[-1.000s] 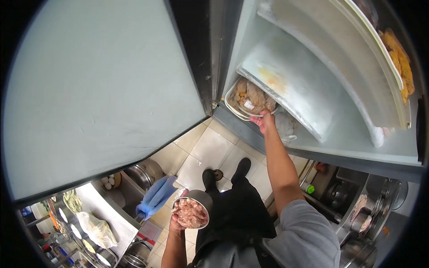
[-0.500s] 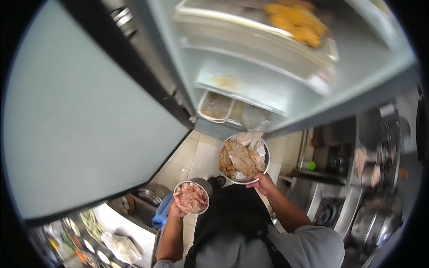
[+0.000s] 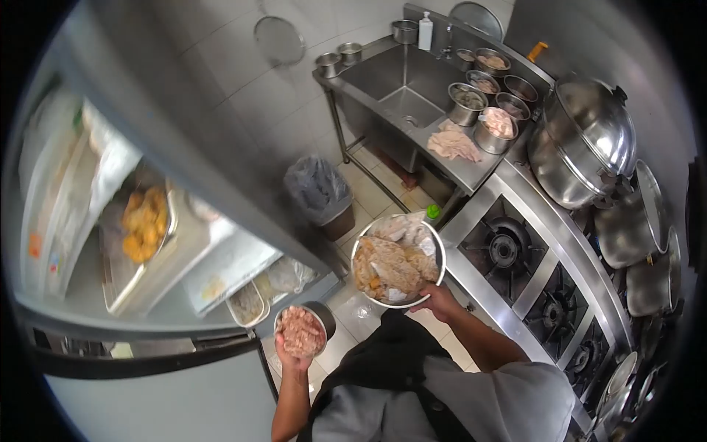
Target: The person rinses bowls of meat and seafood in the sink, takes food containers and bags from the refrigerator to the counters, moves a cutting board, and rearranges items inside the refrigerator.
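My left hand (image 3: 292, 355) is wrapped round a small steel container (image 3: 329, 321) heaped with chopped raw meat (image 3: 302, 331). In my right hand (image 3: 440, 302) is the rim of a larger round metal bowl (image 3: 440, 254), held in front of my waist. Several wrapped bundles in clear or brownish plastic (image 3: 390, 265) fill that bowl; what is inside them I cannot make out exactly. Both containers are upright and apart from each other. My right fingers are partly hidden under the bowl.
The open refrigerator (image 3: 309, 276) stands on my left, with a tray of yellow-orange food (image 3: 143, 221) inside. Ahead are a lined bin (image 3: 318, 188) and a steel sink (image 3: 405, 85) with several metal pots beside it. A gas stove (image 3: 504, 247) and a large steamer pot (image 3: 582, 140) are on my right.
My view has swung right, from the refrigerator's inside toward the sink and stove. Both containers have stayed in my hands.
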Demonstrator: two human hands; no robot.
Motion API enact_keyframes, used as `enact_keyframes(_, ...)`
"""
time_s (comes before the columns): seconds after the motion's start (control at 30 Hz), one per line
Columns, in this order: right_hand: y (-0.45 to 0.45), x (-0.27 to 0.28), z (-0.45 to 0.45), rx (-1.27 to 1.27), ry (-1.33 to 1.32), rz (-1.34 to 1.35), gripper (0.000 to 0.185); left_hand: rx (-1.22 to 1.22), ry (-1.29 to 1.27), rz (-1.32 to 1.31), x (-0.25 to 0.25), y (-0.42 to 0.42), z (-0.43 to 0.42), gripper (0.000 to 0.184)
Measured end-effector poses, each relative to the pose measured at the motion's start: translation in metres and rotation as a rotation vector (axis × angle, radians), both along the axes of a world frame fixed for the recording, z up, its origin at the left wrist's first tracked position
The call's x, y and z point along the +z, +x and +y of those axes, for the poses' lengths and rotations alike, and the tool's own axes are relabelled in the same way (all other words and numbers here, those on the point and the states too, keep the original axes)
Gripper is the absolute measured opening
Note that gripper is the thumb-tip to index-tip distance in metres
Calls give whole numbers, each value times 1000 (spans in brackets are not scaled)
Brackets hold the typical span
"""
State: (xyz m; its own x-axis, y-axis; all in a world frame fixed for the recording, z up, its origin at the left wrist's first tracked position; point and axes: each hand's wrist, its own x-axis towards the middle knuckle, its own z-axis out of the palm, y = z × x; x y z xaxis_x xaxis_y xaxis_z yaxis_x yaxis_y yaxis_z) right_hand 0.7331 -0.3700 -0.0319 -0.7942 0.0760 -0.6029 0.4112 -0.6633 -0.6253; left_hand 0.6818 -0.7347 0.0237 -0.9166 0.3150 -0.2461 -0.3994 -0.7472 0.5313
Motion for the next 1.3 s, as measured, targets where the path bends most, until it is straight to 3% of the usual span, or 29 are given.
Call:
enact_keyframes(0.13, 9, 18, 71, -184, 1, 47, 43, -5, 99, 11, 47, -71, 125, 69)
enact_keyframes(0.17, 16, 14, 91, -223, -9, 51, 43, -63, 23, 59, 54, -91, 150, 68)
enact_keyframes(0.37, 17, 22, 151, -360, 80, 114, 53, -120, -142, 116, 33, -198, 247, 70)
enact_keyframes(0.6, -10, 29, 195, -588, 65, 102, 49, -339, -92, 105, 82, -254, 356, 76)
enact_keyframes(0.77, -47, -9, 218, -648, 25, 35, 39, -403, -93, 172, 82, -323, 425, 77)
enact_keyframes(0.97, -115, 7, 240, -722, 50, -20, 51, -525, 48, 283, 43, -477, 515, 72)
enact_keyframes(1.03, -124, -16, 241, -701, -9, 52, 54, -617, 135, 295, 29, -548, 551, 67)
enact_keyframes(1.13, -145, -7, 249, -770, -151, -88, 52, -733, -61, 278, -22, -650, 606, 64)
enact_keyframes(1.23, -162, 9, 247, -887, -76, -193, 52, -815, -101, 168, -49, -710, 677, 60)
enact_keyframes(1.3, -180, 20, 253, -973, 9, -212, 51, -828, -277, 306, -55, -737, 730, 57)
